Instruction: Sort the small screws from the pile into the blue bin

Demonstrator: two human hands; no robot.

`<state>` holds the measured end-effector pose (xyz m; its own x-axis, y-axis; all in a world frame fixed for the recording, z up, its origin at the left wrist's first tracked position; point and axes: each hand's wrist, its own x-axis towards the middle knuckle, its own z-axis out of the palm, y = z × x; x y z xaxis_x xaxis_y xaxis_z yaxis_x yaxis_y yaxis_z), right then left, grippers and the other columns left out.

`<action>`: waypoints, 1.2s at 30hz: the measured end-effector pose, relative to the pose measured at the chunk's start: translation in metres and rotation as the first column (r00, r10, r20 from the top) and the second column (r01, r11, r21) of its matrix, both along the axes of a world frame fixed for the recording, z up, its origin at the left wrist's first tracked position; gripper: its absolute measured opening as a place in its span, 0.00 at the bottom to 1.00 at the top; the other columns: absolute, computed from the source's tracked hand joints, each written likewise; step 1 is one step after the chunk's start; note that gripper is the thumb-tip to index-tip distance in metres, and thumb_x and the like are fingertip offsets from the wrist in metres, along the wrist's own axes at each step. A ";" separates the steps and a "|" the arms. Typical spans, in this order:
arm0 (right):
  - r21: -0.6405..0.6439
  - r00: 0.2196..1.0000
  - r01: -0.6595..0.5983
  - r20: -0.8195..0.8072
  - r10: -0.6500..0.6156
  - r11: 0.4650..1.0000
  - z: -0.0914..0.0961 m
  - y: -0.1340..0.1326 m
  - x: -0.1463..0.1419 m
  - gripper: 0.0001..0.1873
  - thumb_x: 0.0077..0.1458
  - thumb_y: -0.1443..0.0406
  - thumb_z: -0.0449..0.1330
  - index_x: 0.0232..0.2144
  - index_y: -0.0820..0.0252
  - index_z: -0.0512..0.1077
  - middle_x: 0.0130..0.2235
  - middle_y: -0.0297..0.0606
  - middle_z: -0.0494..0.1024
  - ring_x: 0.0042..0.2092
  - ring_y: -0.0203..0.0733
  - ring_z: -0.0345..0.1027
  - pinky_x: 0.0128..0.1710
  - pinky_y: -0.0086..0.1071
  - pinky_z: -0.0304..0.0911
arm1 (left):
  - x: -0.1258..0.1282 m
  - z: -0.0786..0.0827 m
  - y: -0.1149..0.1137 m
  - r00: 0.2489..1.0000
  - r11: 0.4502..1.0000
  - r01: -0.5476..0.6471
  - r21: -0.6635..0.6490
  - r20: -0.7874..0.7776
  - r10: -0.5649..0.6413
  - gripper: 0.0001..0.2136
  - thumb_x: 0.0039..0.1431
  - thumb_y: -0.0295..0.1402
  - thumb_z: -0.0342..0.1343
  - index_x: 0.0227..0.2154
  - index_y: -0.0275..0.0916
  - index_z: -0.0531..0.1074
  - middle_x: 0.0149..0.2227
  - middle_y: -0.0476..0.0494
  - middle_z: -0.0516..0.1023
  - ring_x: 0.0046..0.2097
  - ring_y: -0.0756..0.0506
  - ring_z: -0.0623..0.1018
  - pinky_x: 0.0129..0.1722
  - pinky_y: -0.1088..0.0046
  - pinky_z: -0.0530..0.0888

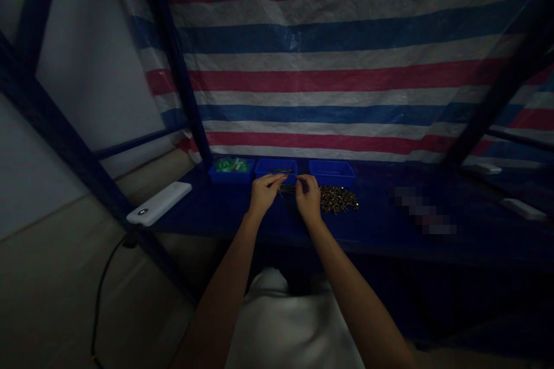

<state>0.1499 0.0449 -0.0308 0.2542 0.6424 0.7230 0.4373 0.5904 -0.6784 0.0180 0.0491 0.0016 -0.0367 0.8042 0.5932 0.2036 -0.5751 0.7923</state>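
Observation:
Both my hands rest on a dark blue table (pixel 381 225) in dim light. My left hand (pixel 263 193) is pinched shut on something small and thin that I cannot make out. My right hand (pixel 309 197) is also curled with fingertips together, just left of a pile of small brassy metal parts (pixel 338 199). Thin dark pieces lie between the two hands. Three blue trays stand behind them: the left tray (pixel 232 173) holds green pieces, the middle tray (pixel 276 168) holds some thin dark parts, and the right tray (pixel 332 171) shows nothing inside.
A white power bank (pixel 159 203) with a dark cable lies at the table's left corner. A red, white and blue striped tarp (pixel 346 69) hangs behind. Dark blue frame posts (pixel 173 57) stand left and right. White objects (pixel 521 209) sit at the far right.

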 end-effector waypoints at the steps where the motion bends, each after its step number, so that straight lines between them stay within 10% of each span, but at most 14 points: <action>1: -0.005 1.000 0.001 0.001 -0.001 1.000 0.000 0.000 0.000 0.09 0.52 0.68 0.49 0.34 0.60 0.68 0.37 0.41 0.69 0.36 0.39 0.63 0.38 0.35 0.60 | -0.001 -0.001 -0.001 0.995 0.999 0.015 -0.044 0.096 -0.011 0.12 0.48 0.41 0.57 0.30 0.37 0.77 0.19 0.49 0.70 0.20 0.54 0.65 0.21 0.76 0.63; 6: -0.015 1.000 0.012 0.017 -0.011 1.000 0.000 0.000 0.000 0.10 0.51 0.69 0.48 0.34 0.60 0.68 0.37 0.40 0.69 0.38 0.40 0.63 0.39 0.35 0.60 | -0.006 -0.010 -0.007 0.850 0.980 0.180 -0.086 0.515 -0.110 0.18 0.48 0.47 0.55 0.33 0.35 0.73 0.16 0.55 0.61 0.16 0.57 0.59 0.17 0.79 0.59; 19: -0.023 1.000 0.025 0.014 -0.025 0.999 -0.003 0.003 0.000 0.10 0.51 0.69 0.48 0.35 0.59 0.68 0.37 0.41 0.69 0.40 0.41 0.63 0.42 0.37 0.60 | -0.009 -0.005 0.017 0.997 0.982 0.022 -0.186 -0.075 -0.037 0.13 0.45 0.40 0.57 0.27 0.35 0.76 0.15 0.51 0.69 0.18 0.53 0.65 0.18 0.78 0.61; 28: -0.021 0.999 0.040 0.035 -0.039 0.999 -0.002 0.004 0.001 0.10 0.52 0.70 0.48 0.34 0.60 0.68 0.37 0.41 0.69 0.39 0.40 0.64 0.40 0.34 0.61 | -0.004 -0.003 0.056 0.998 0.953 0.065 -0.297 0.007 -0.066 0.15 0.45 0.42 0.57 0.30 0.34 0.74 0.16 0.51 0.70 0.15 0.54 0.63 0.17 0.78 0.59; 36: -0.185 0.923 0.089 0.384 -0.011 0.979 -0.014 0.008 -0.008 0.05 0.51 0.67 0.53 0.29 0.57 0.70 0.34 0.40 0.70 0.38 0.43 0.63 0.39 0.37 0.59 | -0.015 -0.018 0.031 0.991 0.947 0.026 -0.320 0.130 0.017 0.17 0.46 0.42 0.56 0.32 0.33 0.73 0.16 0.52 0.68 0.15 0.56 0.62 0.15 0.79 0.58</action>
